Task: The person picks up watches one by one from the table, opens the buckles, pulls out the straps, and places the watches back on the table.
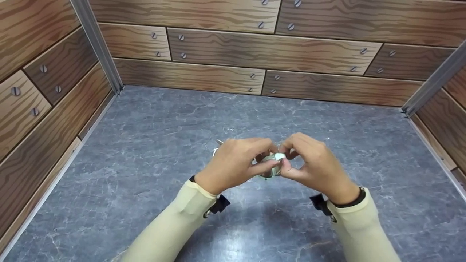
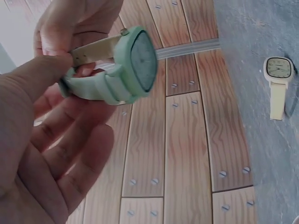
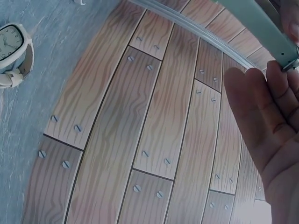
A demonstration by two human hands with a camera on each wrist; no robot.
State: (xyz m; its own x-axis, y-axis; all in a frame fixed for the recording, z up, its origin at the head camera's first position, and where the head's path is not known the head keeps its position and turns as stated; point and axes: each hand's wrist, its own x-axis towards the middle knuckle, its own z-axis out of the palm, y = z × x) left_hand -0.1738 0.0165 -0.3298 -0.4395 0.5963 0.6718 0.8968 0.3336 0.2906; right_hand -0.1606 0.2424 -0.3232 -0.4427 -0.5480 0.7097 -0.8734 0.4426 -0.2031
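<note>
A mint-green wristwatch [image 1: 278, 157] is held up between both hands above the grey surface. My left hand [image 1: 235, 162] pinches its strap between thumb and fingers. On the other side, my right hand [image 1: 313, 163] pinches the strap end with thumb and forefinger. In the left wrist view, the green watch's square case [image 2: 128, 65] faces right and its strap curves round into a loop near the fingertips. The right wrist view shows part of the green strap [image 3: 261, 28], with small holes, by the right fingers. Fingers partly hide where the strap ends meet.
A pale square-faced watch [image 2: 278, 70] lies on the grey marbled surface. A white watch with a looped strap [image 3: 11, 44] is in the right wrist view; whether it is the same one I cannot tell. Wood-patterned walls [image 1: 218, 43] stand at the back and sides.
</note>
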